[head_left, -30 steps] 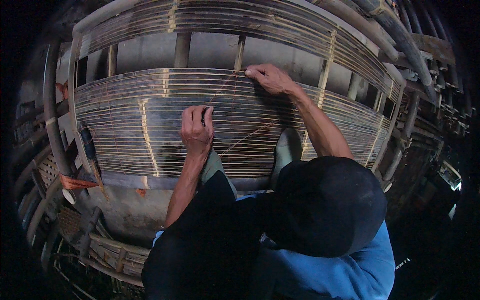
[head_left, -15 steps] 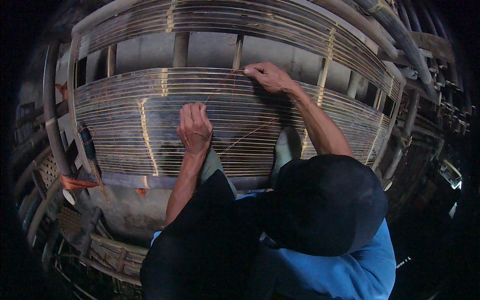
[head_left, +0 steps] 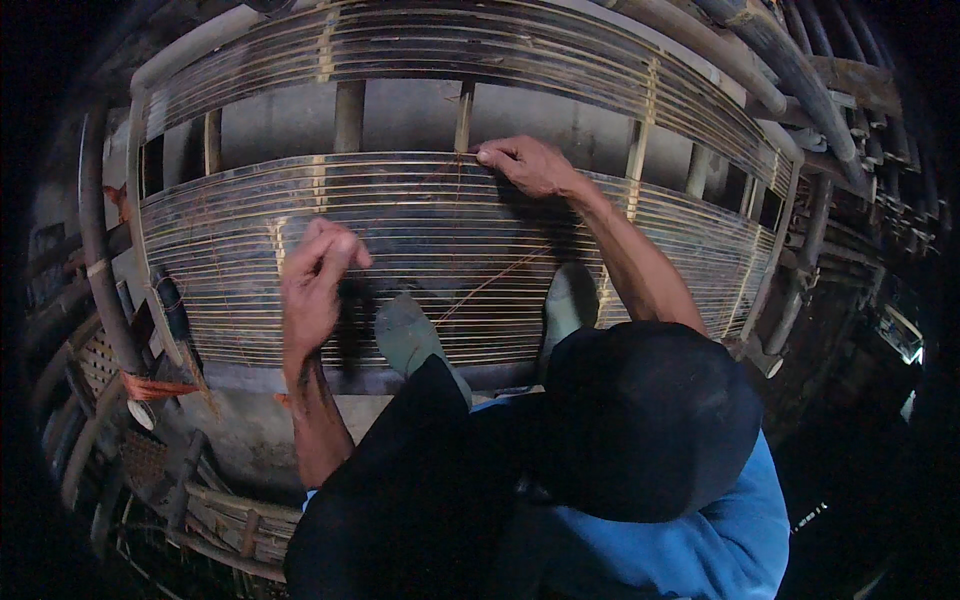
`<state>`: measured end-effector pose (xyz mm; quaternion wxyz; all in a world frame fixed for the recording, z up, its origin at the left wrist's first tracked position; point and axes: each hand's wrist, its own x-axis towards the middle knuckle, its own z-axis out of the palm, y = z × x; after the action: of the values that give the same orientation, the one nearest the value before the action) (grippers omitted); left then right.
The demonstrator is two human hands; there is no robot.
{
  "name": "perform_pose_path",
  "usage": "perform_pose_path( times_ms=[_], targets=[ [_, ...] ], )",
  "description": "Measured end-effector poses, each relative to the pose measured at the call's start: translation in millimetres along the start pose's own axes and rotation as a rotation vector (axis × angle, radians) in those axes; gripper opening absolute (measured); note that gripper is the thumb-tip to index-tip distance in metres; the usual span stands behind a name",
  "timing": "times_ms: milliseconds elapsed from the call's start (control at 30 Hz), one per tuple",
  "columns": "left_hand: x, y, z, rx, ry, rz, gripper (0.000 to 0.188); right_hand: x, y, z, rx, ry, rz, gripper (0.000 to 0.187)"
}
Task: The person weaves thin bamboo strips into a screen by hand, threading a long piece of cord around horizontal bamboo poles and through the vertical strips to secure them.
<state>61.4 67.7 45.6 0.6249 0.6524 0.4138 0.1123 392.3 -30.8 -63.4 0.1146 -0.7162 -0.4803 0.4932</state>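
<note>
A wide panel of thin, pale bamboo strips (head_left: 400, 211) stretches across in front of me, its strips running side to side with gaps between them. At the upper strips, my right hand (head_left: 530, 167) is closed, thumb and forefinger pinched on a thin reddish thread (head_left: 458, 172). My left hand (head_left: 318, 280) is raised over the left part of the strips, fingers curled together; what lies in them, if anything, cannot be made out. Another orange-red thread (head_left: 490, 285) slants across the lower strips between my two socked feet (head_left: 408, 330).
Crosswise lighter slats (head_left: 637, 165) run under the strips. A dark rounded object (head_left: 172, 305) sits at the left end. Bamboo poles (head_left: 97, 230) stand at the left, one wrapped with an orange tie (head_left: 155, 388). Thick poles (head_left: 790, 55) reach in at the upper right.
My left hand has moved left and downward, away from the right hand. The right hand still pinches near the same upper strip. The whole view has shifted slightly.
</note>
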Motion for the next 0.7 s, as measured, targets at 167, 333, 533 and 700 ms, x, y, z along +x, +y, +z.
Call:
perform_pose_path(
  times_ms=[167, 333, 533, 700],
  targets=[
    [-17.6, 30.3, 12.9, -0.425, -0.075, 0.203, 0.048, -17.1, -29.8, 21.2, -0.088, 0.525, -0.332, 0.044],
    [-29.1, 32.6, 32.8, -0.538, -0.257, 0.394, 0.042, -43.5, -85.1, 39.8, -0.140, 0.520, -0.731, 0.031],
    [-30.7, 48.7, 42.5, -0.214, -0.255, 0.456, 0.027, -52.3, -77.9, 46.0, 0.096, 0.280, -0.829, 0.045],
    [-52.3, 19.9, 4.1, -0.373, -0.002, 0.332, 0.033, -24.6, -120.1, 87.6, 0.170, 0.464, -0.702, 0.039]
  ],
)
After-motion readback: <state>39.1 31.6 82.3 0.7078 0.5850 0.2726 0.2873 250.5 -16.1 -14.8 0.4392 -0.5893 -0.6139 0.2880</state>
